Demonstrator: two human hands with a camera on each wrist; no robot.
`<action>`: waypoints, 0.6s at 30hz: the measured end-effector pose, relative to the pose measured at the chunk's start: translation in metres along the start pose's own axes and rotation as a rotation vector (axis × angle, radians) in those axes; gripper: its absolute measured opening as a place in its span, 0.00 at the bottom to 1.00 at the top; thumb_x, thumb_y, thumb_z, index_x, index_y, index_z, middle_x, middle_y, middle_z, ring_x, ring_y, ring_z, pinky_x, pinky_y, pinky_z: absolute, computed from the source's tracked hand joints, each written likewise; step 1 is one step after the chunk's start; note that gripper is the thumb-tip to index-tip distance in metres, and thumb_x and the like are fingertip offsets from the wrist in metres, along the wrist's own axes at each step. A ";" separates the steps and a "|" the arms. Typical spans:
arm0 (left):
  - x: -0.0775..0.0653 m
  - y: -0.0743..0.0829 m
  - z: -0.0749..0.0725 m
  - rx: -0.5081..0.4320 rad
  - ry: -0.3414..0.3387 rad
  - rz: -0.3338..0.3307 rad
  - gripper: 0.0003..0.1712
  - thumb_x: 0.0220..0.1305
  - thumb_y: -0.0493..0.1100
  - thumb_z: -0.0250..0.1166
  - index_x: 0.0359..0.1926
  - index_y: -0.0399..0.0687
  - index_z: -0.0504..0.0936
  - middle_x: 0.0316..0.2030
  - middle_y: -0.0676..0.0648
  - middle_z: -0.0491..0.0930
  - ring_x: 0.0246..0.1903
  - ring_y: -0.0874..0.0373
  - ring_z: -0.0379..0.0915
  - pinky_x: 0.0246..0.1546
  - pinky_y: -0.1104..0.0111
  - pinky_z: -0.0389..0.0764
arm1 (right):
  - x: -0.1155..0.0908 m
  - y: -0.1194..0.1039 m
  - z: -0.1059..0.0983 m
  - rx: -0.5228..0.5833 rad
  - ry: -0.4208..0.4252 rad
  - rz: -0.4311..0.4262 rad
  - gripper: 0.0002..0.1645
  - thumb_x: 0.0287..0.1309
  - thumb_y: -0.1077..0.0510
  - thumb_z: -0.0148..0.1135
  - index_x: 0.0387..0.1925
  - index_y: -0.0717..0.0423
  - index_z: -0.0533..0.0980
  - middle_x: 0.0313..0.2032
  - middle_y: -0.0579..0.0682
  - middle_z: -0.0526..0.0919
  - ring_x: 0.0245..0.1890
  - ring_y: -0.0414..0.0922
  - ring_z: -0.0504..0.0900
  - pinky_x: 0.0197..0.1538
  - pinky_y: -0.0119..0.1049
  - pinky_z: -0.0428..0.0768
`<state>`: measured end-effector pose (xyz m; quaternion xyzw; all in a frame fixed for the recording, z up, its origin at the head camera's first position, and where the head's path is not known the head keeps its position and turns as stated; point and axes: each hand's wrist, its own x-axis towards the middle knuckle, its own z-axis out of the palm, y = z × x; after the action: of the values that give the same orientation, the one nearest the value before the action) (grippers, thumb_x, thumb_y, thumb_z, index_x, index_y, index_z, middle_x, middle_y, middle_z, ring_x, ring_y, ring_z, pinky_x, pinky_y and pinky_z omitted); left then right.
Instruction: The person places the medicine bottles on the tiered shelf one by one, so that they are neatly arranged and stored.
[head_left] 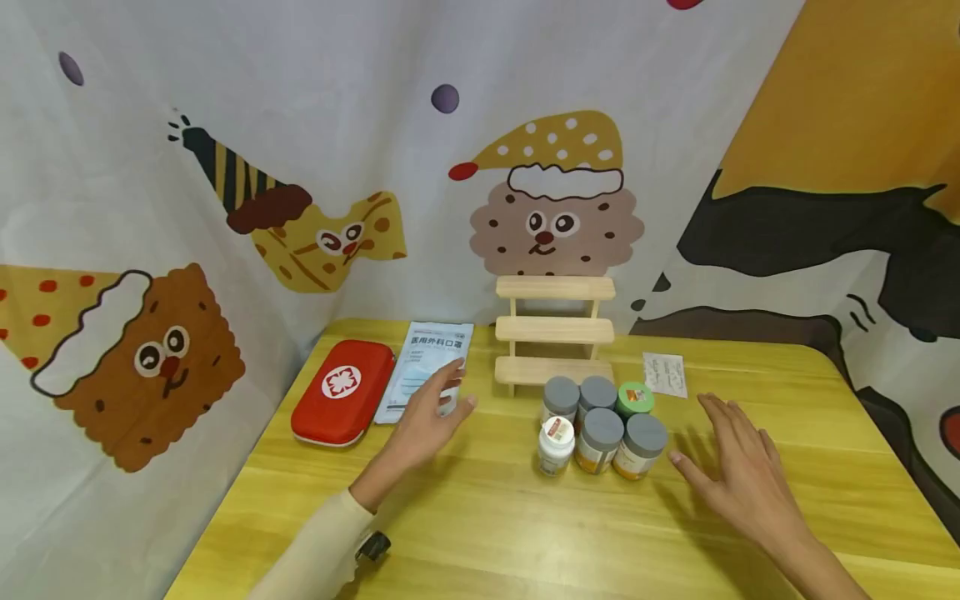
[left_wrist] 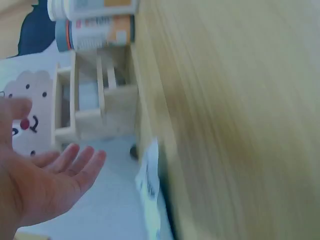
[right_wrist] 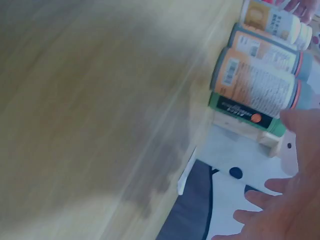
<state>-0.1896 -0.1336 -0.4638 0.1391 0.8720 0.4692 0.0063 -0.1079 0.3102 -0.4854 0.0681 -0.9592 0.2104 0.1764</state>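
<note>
My left hand (head_left: 426,419) hovers with relaxed fingers near a blue-and-white pack of surgical masks (head_left: 405,385), holding nothing. Over on the right, my right hand (head_left: 738,475) is spread above the table, beside a cluster of bottles and apart from them. That cluster has several grey-lidded jars (head_left: 600,440), a green-lidded bottle (head_left: 634,399) and a small white bottle (head_left: 555,447) at its front left. Behind the jars stands a three-step wooden shelf (head_left: 555,330). In the right wrist view, the orange-labelled jar (right_wrist: 255,82) and the green bottle (right_wrist: 245,114) stand close together.
A red first-aid case (head_left: 343,392) lies at the table's left, next to the mask pack. Right of the shelf is a small white printed packet (head_left: 664,374). A cartoon-print cloth (head_left: 360,100) hangs behind the wooden table (head_left: 480,533).
</note>
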 end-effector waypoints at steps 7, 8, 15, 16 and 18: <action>0.017 0.002 0.035 -0.512 0.014 -0.241 0.32 0.80 0.46 0.58 0.79 0.45 0.61 0.69 0.33 0.73 0.66 0.39 0.76 0.64 0.48 0.85 | 0.003 -0.013 -0.004 0.091 0.067 -0.053 0.55 0.59 0.55 0.78 0.81 0.56 0.58 0.70 0.72 0.71 0.67 0.73 0.70 0.66 0.76 0.67; 0.019 0.003 0.042 -0.570 0.020 -0.278 0.32 0.80 0.44 0.57 0.78 0.43 0.60 0.69 0.31 0.72 0.65 0.37 0.76 0.63 0.48 0.86 | 0.003 -0.014 -0.005 0.102 0.066 -0.052 0.55 0.60 0.55 0.78 0.81 0.56 0.58 0.71 0.72 0.71 0.67 0.73 0.70 0.65 0.76 0.67; 0.029 0.005 0.075 -0.724 0.126 -0.439 0.30 0.76 0.37 0.57 0.75 0.43 0.64 0.65 0.31 0.76 0.58 0.40 0.81 0.51 0.59 0.90 | 0.003 -0.023 -0.008 0.162 0.058 -0.024 0.52 0.64 0.55 0.74 0.82 0.54 0.57 0.73 0.71 0.69 0.68 0.73 0.67 0.64 0.77 0.67; 0.030 0.004 0.079 -0.743 0.147 -0.441 0.29 0.75 0.36 0.58 0.74 0.43 0.65 0.64 0.32 0.77 0.56 0.41 0.82 0.50 0.60 0.90 | 0.003 -0.024 -0.009 0.169 0.059 -0.020 0.51 0.65 0.54 0.74 0.82 0.54 0.57 0.73 0.71 0.68 0.68 0.73 0.67 0.64 0.77 0.67; 0.033 0.001 0.085 -0.773 0.185 -0.441 0.28 0.74 0.35 0.60 0.72 0.43 0.68 0.61 0.32 0.80 0.52 0.44 0.84 0.50 0.61 0.90 | 0.002 -0.025 -0.010 0.183 0.059 -0.017 0.51 0.66 0.54 0.74 0.82 0.53 0.57 0.73 0.71 0.68 0.68 0.73 0.67 0.63 0.78 0.67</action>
<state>-0.2088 -0.0555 -0.5062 -0.1049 0.6386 0.7582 0.0794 -0.1019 0.2917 -0.4669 0.0856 -0.9297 0.2975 0.1996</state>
